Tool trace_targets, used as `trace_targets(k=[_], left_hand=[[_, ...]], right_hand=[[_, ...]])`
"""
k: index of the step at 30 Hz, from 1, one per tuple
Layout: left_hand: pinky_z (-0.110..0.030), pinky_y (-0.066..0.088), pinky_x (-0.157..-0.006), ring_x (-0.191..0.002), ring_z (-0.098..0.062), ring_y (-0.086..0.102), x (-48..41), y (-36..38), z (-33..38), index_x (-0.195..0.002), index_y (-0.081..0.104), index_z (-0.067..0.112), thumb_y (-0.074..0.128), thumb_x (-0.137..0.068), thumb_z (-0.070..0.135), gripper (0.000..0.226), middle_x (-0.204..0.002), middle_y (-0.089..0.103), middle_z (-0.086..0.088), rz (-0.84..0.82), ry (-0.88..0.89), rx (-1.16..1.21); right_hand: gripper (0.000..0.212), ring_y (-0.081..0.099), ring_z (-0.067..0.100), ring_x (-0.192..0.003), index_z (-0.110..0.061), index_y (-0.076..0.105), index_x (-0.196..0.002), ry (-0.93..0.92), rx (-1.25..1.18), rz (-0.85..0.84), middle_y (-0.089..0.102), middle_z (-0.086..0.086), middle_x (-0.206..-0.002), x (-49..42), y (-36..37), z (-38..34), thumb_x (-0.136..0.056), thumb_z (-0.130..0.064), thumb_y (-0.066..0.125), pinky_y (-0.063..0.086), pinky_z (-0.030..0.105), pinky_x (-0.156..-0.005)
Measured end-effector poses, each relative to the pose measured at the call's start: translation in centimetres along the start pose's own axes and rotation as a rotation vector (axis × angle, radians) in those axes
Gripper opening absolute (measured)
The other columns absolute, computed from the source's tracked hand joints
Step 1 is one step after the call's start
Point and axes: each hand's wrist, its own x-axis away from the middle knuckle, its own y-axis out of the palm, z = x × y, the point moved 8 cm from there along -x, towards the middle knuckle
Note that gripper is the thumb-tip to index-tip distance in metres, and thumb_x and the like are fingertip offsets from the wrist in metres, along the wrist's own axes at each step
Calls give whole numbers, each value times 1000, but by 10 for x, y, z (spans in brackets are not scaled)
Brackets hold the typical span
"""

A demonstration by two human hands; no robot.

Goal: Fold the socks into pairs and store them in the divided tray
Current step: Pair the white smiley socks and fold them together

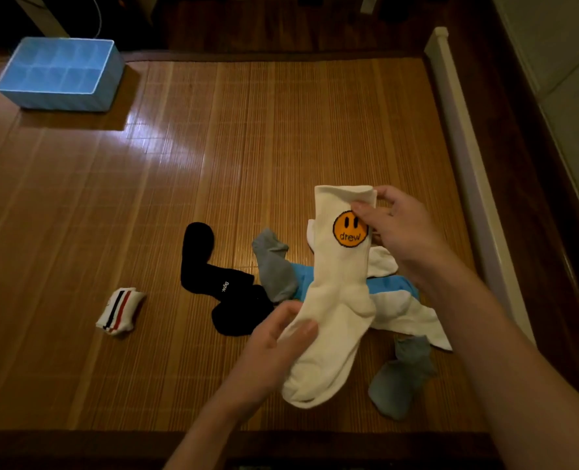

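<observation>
- One view only, from the head: both hands hold a white sock (335, 300) with a yellow smiley badge above a loose heap near the right edge of the mat (213, 147).
- Right hand (396, 228) pinches the cuff, with the thumb on the front beside the badge and the fingers behind.
- Left hand (274, 337) curls loosely round the side of the foot part, below the heel.
- Between the two grips the sock hangs limp, so I judge it light, soft and floppy. The thick knit should not slip, but it will sag wherever it is not held.
- Cuff and toe look like the best places to hold it for laying flat on its mate.
- Its likely mate, a second white sock (413, 320), lies on the mat underneath, partly over a blue sock (389, 283).
- Two grey socks (274, 269) and the black socks (213, 283) lie around the heap.
- A folded striped pair (120, 312) sits apart, toward the left edge.
- The divided tray (67, 101) stands at the far left corner, well apart; glare hides what is in it.
</observation>
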Motion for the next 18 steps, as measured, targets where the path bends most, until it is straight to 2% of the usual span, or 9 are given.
trace_targets(k=[2, 4, 10, 13, 16, 17, 18], left_hand=[[-25, 59, -75, -96, -18, 75, 0, 2, -2, -104, 77, 31, 56, -96, 56, 33, -103, 79, 1, -9, -56, 0], [-31, 62, -82, -100, -20, 76, -2, 1, -7, -99, 81, 26, 52, -92, 60, 45, -104, 80, -3, -14, -117, 51], [-52, 57, -95, -105, -29, 72, -5, -6, 3, -97, 80, 6, 66, -88, 49, 46, -109, 75, -13, 3, 5, 9], [-49, 58, -94, -105, -28, 73, -4, -7, 8, -98, 81, 8, 68, -89, 42, 38, -109, 76, -9, -4, 38, -25], [-37, 62, -85, -101, -23, 75, -6, -8, 9, -103, 82, 19, 74, -85, 39, 28, -106, 79, -4, -15, 44, -73], [-35, 62, -83, -101, -22, 75, -6, -7, 10, -110, 79, 26, 77, -83, 36, 29, -107, 79, -3, -22, 43, -69], [-36, 62, -84, -102, -22, 75, -7, -5, 9, -121, 71, 34, 80, -81, 33, 41, -110, 78, -2, -36, 22, -39]], right_hand=[[10, 75, 9, -75, -21, 63, -104, -15, -3, -7, 78, -5, -81, -1, 0, -3, -96, -19, 67, 57, 20, -58], [11, 75, 10, -77, -20, 63, -106, -35, -1, -23, 79, -4, -83, 0, 0, -7, -96, -19, 67, 57, 20, -60], [15, 76, 13, -82, -17, 63, -111, -79, 35, -42, 78, 4, -91, -2, -4, -18, -96, -18, 66, 56, 20, -63], [13, 76, 14, -84, -17, 63, -109, -93, 52, -47, 78, 5, -93, -3, -6, -21, -96, -18, 66, 56, 22, -64], [12, 75, 17, -87, -19, 62, -107, -113, 62, -44, 78, 6, -96, -4, -7, -22, -96, -17, 66, 58, 27, -68], [11, 75, 18, -88, -20, 62, -106, -119, 66, -38, 78, 6, -97, -5, -7, -21, -96, -16, 66, 60, 30, -70], [11, 75, 19, -89, -22, 62, -105, -122, 74, -30, 77, 6, -97, -5, -7, -20, -96, -16, 66, 61, 32, -72]])
